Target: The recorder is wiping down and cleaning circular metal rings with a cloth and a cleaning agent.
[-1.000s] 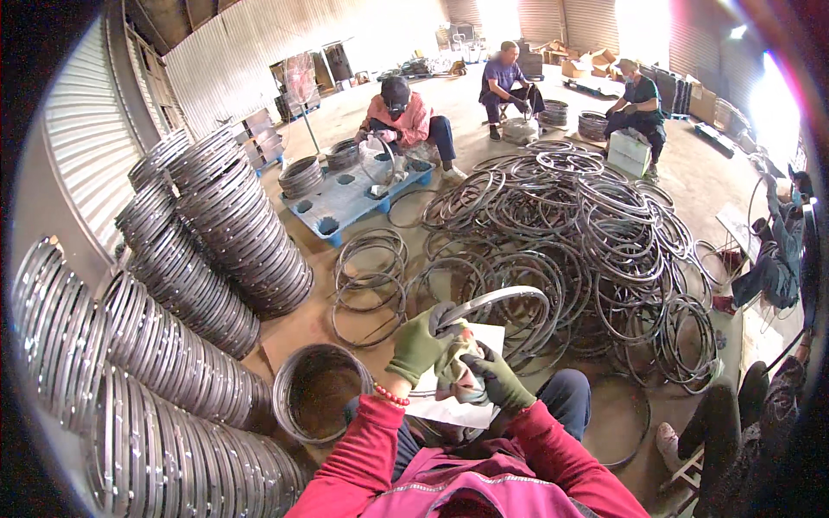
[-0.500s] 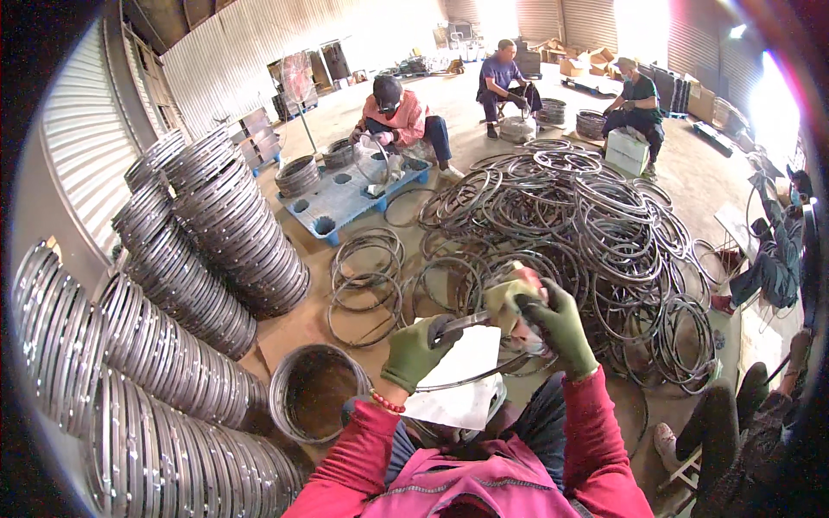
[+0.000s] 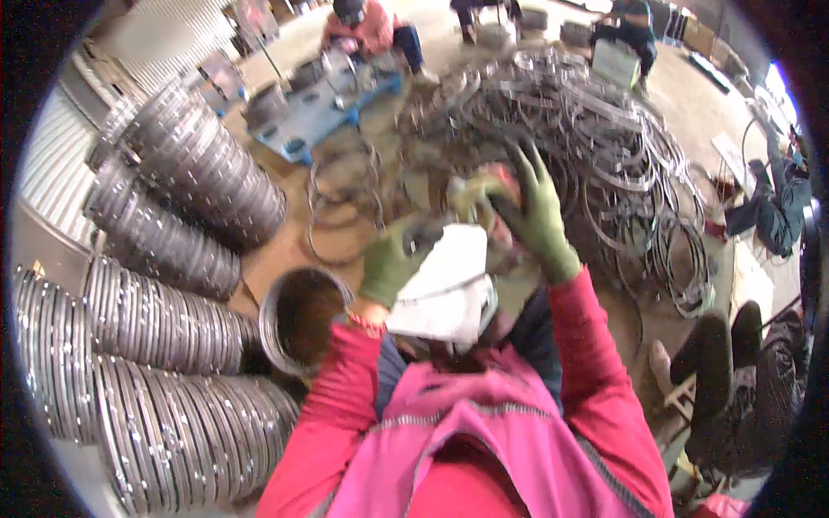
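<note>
My left hand (image 3: 390, 266), in a green glove with dark fingertips, is closed on a thin metal ring (image 3: 442, 292), whose dark edge crosses a white sheet (image 3: 432, 315) over my lap. Motion smears the ring's far part. Beside it my right hand (image 3: 537, 216), gloved alike, has its fingers stretched upward and apart. Its thumb lies against a crumpled yellow and red cloth (image 3: 473, 194), which it appears to hold. Where cloth and ring meet is too blurred to make out.
A big heap of metal rings (image 3: 596, 129) lies ahead. Tall ring stacks (image 3: 203, 164) stand at left, with a shorter ring stack (image 3: 269, 324) near my left knee. Beyond is a blue pallet (image 3: 319, 116). Several people sit around; a person's dark-clothed legs (image 3: 725, 363) are close at right.
The view has tipped downward, so the surroundings sit higher in the picture. My right hand's fingers have straightened and spread upward from around the cloth. My left hand keeps its grip.
</note>
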A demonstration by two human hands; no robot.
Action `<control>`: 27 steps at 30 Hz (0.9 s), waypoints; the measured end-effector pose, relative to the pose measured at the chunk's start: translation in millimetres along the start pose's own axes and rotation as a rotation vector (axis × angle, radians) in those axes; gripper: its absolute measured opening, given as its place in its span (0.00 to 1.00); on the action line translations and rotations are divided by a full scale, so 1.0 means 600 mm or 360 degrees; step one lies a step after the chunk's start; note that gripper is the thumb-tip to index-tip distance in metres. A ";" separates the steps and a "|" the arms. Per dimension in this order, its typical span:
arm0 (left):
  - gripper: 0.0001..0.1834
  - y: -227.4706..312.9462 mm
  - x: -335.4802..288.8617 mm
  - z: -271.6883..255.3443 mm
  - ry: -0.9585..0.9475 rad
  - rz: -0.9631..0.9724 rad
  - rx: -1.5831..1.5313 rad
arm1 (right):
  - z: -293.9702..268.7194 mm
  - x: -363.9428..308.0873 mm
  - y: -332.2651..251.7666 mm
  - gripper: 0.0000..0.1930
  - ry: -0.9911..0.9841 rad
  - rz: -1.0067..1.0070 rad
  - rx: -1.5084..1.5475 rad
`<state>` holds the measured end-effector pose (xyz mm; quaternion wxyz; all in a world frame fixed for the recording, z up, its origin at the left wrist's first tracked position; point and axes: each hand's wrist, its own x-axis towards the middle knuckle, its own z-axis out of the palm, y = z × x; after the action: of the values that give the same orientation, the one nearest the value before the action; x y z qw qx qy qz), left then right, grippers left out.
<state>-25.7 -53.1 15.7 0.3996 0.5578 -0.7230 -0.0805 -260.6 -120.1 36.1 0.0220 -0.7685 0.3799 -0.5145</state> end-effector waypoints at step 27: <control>0.16 -0.005 0.003 -0.010 -0.0398 0.0120 -0.0131 | -0.031 -0.099 0.026 0.30 -0.0532 0.0296 0.0450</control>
<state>-19.7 -53.7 18.7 0.3316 0.4990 -0.7837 -0.1640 -295.4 -88.6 -7.4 0.2392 -0.7940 0.3642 -0.4240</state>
